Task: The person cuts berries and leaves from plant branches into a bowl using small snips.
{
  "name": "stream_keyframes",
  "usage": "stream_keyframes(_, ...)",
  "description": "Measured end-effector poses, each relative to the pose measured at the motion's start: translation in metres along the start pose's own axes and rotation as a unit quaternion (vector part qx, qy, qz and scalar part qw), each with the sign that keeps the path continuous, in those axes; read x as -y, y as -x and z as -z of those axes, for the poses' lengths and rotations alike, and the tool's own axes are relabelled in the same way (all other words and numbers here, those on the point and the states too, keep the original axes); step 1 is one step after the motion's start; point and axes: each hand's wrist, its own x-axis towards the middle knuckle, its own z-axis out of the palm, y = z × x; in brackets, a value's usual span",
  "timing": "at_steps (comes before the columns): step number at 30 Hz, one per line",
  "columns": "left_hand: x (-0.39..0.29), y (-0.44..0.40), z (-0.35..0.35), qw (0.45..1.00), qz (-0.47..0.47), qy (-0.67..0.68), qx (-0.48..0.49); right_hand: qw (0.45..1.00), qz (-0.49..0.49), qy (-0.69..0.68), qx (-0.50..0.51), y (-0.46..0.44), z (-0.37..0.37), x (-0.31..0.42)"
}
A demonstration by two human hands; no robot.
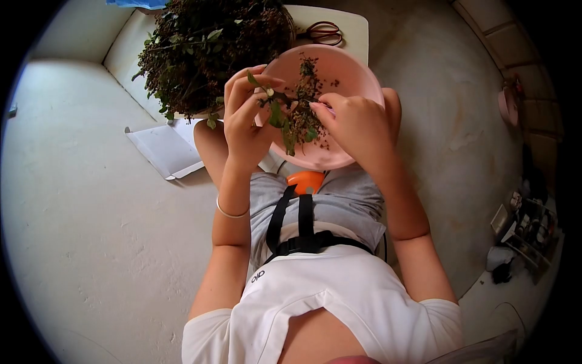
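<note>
A pink bowl (335,156) rests on my lap, with small brown berries scattered inside. My left hand (250,112) is at the bowl's left rim, its fingers closed round the stem of a leafy sprig (276,113). Clusters of brown berries (305,124) on the sprig hang over the bowl. From the right, my right hand (357,124) reaches over the rim. Its thumb and forefinger are pinched together beside the berry clusters, and what lies between them is too small to make out.
Behind the bowl, a large heap of berry branches (206,54) sits on a pale table (357,27), with red-handled scissors (324,33) at its right. An open white box (163,148) lies on the floor at left. Assorted items (527,227) stand at far right.
</note>
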Motion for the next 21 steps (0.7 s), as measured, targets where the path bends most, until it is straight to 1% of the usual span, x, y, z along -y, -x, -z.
stream_keyframes(2,-0.003,-0.002,0.000,1.000,-0.003,-0.001,0.003,0.998,0.005,0.055,0.007,-0.002,0.001,0.002)
stream_keyframes(6,0.001,-0.002,0.000,1.000,-0.016,-0.006,0.000,0.999,-0.001,0.051,0.018,-0.003,0.002,0.000)
stream_keyframes(8,0.001,-0.002,0.000,1.000,-0.017,-0.005,-0.004,0.999,-0.024,-0.044,-0.001,-0.003,-0.001,-0.004)
stream_keyframes(9,0.001,-0.002,-0.001,1.000,-0.014,0.008,-0.009,0.999,-0.024,-0.044,-0.001,-0.003,-0.001,-0.006)
stream_keyframes(11,0.001,-0.001,-0.001,1.000,-0.010,0.021,-0.013,0.988,-0.073,-0.129,0.036,-0.003,-0.003,-0.010)
stream_keyframes(12,0.001,-0.001,-0.002,1.000,-0.010,0.018,-0.013,0.988,-0.074,-0.129,0.036,-0.002,-0.005,-0.013)
stream_keyframes(14,0.002,0.000,-0.002,1.000,-0.011,0.016,-0.013,0.963,-0.123,-0.236,0.047,0.000,-0.008,-0.018)
stream_keyframes(15,0.002,0.001,-0.002,1.000,-0.011,0.017,-0.012,0.963,-0.124,-0.236,0.047,0.001,-0.009,-0.019)
stream_keyframes(17,0.002,0.001,-0.003,1.000,-0.011,0.017,-0.011,0.946,-0.156,-0.278,0.062,0.003,-0.009,-0.020)
stream_keyframes(21,-0.002,0.002,-0.005,1.000,0.002,0.018,-0.008,0.950,-0.136,-0.277,0.045,0.007,-0.013,-0.022)
